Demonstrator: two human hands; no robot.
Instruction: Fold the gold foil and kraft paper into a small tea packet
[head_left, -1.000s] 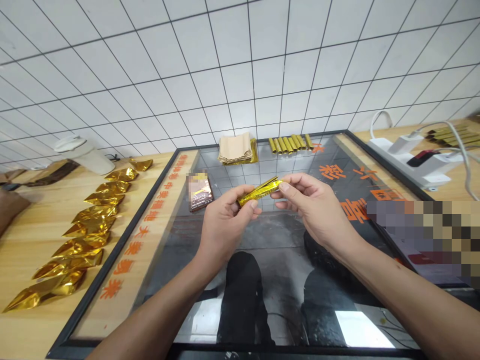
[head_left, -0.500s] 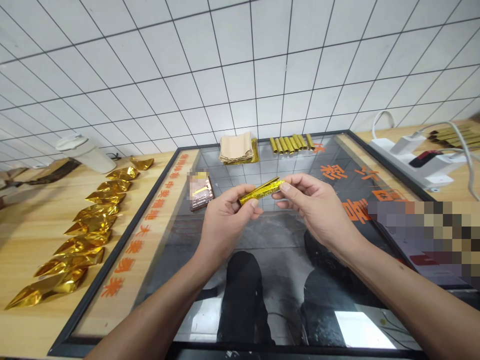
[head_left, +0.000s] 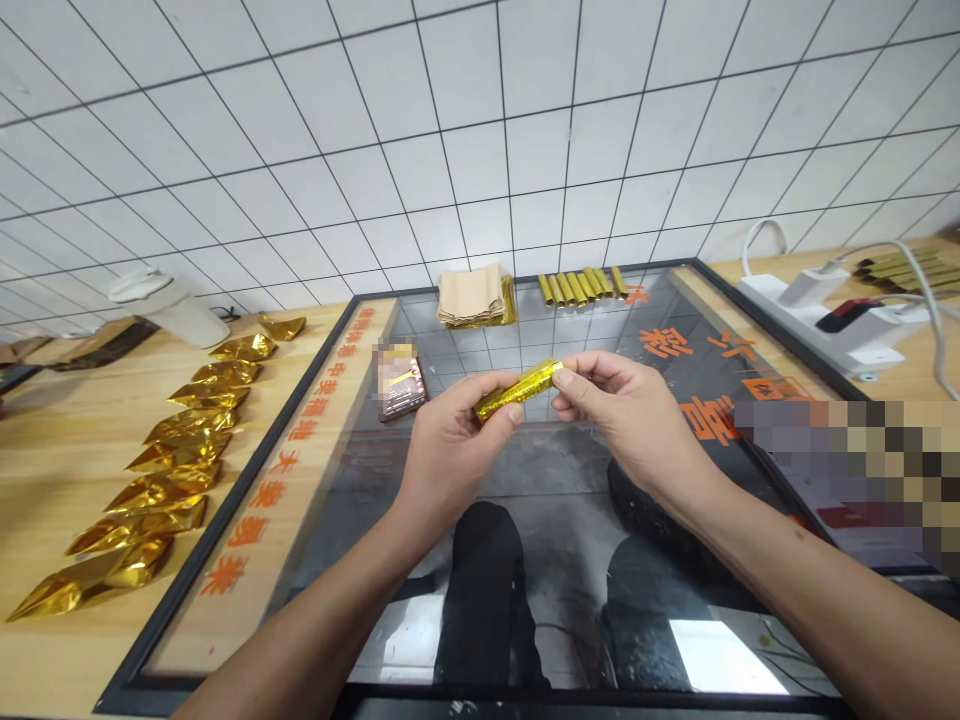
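A small gold foil packet (head_left: 519, 389), rolled into a short tube, is held between both hands above the glass-topped table (head_left: 525, 480). My left hand (head_left: 450, 440) pinches its near left end with thumb and fingers. My right hand (head_left: 626, 415) pinches the far right end with its fingertips. Both hands are closed on the packet. A row of rolled gold tubes (head_left: 581, 286) lies at the far edge of the glass. Beside it sits a stack of tan paper sheets (head_left: 472, 296) on gold foil.
A line of several filled gold pouches (head_left: 161, 470) runs along the wooden counter on the left, with a white lidded cup (head_left: 169, 305) behind them. A small dark card (head_left: 400, 384) lies on the glass. A white power strip with cables (head_left: 832, 310) sits at right.
The gold packet has been rolled tighter between my fingers and now looks like a smooth tube. Both hands stay in almost the same place.
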